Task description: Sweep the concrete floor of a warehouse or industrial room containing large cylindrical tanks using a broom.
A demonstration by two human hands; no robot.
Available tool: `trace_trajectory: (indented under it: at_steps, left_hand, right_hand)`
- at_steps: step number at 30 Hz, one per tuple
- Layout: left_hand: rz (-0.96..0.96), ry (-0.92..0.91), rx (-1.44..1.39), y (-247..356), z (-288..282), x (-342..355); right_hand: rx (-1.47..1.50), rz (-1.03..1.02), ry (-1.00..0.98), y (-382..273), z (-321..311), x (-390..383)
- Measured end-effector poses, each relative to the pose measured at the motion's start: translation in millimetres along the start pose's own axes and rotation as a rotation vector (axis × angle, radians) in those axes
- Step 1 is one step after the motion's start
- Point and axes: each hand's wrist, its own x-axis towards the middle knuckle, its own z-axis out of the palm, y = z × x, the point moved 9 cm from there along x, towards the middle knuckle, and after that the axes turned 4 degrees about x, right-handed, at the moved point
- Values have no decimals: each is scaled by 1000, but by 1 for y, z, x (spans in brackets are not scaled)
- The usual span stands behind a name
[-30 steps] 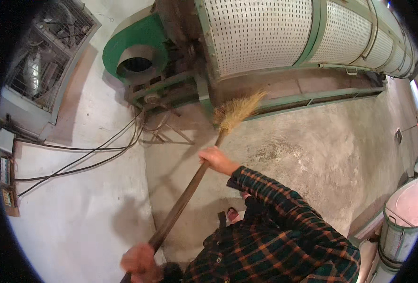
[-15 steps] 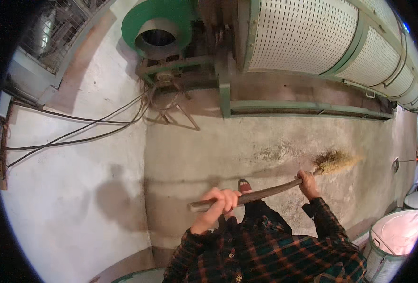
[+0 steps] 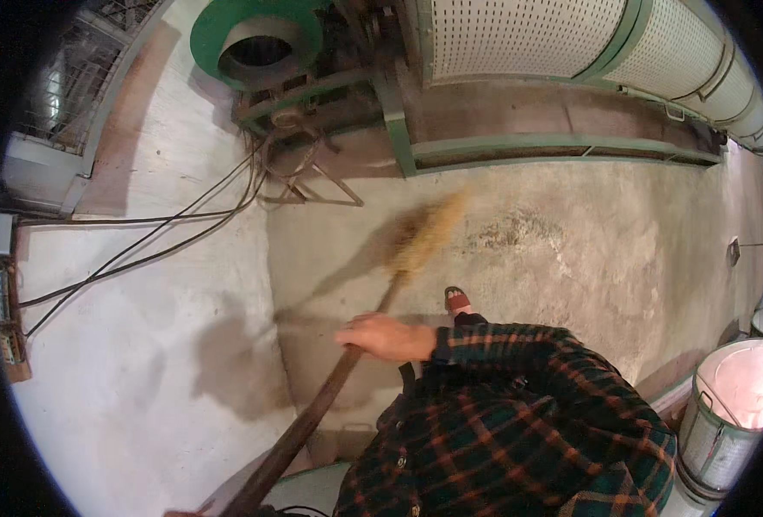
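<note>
A broom with yellow bristles (image 3: 431,237) slants across the view, its head blurred by motion just above the concrete floor. Its long brown wooden handle (image 3: 299,428) runs down to the lower left edge. My right hand (image 3: 386,337) is closed around the handle, a little below the bristles, with the forearm reaching across in front of my body. I cannot make out my left hand; the lower end of the handle passes out of the picture.
A green-framed machine with a white perforated drum (image 3: 523,36) fills the back. A green round blower housing (image 3: 256,39) stands at the far left. Black cables (image 3: 153,252) run along the white wall (image 3: 114,345). Lidded metal bins (image 3: 734,396) stand at the right.
The broom head has swung from the right over to the middle, and the handle now slants to the lower left. My right hand moved left with it; my left hand dropped out of sight.
</note>
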Motion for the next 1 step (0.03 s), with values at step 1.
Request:
trace_trajectory:
  at_steps: [1]
  left_hand:
    - [39,-100,225,3,36,8]
  right_hand:
    - [55,-21,-52,-6,12,13]
